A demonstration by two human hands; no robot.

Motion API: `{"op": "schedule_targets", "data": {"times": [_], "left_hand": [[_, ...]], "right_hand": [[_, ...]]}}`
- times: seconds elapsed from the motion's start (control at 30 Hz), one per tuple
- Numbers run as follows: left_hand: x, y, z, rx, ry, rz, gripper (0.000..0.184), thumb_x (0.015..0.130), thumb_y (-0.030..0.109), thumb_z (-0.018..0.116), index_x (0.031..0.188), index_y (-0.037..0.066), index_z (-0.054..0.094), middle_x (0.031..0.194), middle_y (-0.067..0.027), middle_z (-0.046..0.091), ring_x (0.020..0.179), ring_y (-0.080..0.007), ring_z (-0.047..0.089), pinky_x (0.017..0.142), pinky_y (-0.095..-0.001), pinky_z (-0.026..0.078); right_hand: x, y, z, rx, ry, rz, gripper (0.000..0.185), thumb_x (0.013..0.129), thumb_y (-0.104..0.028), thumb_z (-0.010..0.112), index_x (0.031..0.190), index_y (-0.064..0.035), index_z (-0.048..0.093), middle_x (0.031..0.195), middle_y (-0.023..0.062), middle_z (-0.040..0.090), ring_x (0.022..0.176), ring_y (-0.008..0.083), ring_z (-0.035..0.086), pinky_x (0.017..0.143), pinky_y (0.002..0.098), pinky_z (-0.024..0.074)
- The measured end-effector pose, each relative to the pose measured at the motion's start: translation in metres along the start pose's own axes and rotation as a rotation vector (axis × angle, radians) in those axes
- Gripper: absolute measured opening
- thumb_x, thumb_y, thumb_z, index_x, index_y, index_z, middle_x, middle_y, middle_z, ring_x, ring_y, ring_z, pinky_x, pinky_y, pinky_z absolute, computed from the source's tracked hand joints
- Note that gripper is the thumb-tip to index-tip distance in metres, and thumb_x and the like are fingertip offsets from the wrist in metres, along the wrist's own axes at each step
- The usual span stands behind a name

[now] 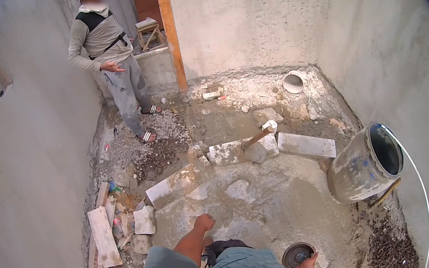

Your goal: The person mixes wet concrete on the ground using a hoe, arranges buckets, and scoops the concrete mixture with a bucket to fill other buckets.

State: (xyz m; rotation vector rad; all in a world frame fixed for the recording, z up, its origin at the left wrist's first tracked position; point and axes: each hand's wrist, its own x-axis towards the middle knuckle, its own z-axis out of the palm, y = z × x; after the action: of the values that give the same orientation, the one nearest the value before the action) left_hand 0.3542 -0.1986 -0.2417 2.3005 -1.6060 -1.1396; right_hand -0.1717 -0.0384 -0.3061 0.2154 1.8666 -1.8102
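My left hand (pixel 204 223) is closed in a fist above the wet mortar floor (pixel 257 199); whether anything small is inside cannot be made out. Low in the view, my right hand (pixel 310 262) is at the right rim of a round dark basin (pixel 298 254), its fingers touching or right beside the edge. Beyond my hands, pale slabs (pixel 306 144) stand in a curved row along the mortar. A trowel or hammer-like tool with a wooden handle (pixel 258 137) leans on the middle slab.
A large dirty bucket (pixel 361 166) stands tilted at the right. Another person (pixel 116 54) stands on gravel at the back left. Broken boards and rubble (pixel 105 236) lie along the left wall. A pipe opening (pixel 293 83) shows at the back right, and an orange post (pixel 171 35) stands behind.
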Motion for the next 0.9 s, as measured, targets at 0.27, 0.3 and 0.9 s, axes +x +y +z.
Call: {"op": "schedule_targets", "data": {"times": [0.27,0.3,0.9], "left_hand": [[0.003,-0.010,0.006,0.259,-0.105,0.103,0.041,0.079,0.032,0.052,0.104,0.007,0.071,0.112,-0.0200,0.065,0.107,-0.0373,0.061,0.093,-0.0442,0.049],[0.011,-0.015,0.011,0.314,-0.116,0.139,0.041,0.079,0.033,0.051,0.104,0.007,0.071,0.112,-0.0198,0.066,0.106,-0.0372,0.061,0.093,-0.0440,0.048],[0.059,0.021,0.057,-0.089,-0.229,0.236,0.030,0.073,0.019,0.072,0.095,-0.002,0.073,0.090,-0.0206,0.071,0.086,-0.0277,0.070,0.081,-0.0382,0.053]], "right_hand": [[-0.091,-0.068,0.008,-0.329,0.127,0.012,0.063,0.088,-0.046,0.062,0.124,0.0056,0.058,0.119,0.0211,0.061,0.107,0.0350,0.059,0.090,0.0462,0.0506],[-0.092,-0.068,0.011,-0.341,0.155,0.015,0.062,0.087,-0.047,0.063,0.120,0.0059,0.060,0.115,0.0217,0.063,0.104,0.0351,0.061,0.090,0.0456,0.0511],[-0.075,-0.059,0.001,-0.115,0.371,0.050,0.044,0.084,-0.040,0.069,0.095,0.0024,0.073,0.093,0.0135,0.072,0.087,0.0227,0.065,0.083,0.0344,0.0479]]}}
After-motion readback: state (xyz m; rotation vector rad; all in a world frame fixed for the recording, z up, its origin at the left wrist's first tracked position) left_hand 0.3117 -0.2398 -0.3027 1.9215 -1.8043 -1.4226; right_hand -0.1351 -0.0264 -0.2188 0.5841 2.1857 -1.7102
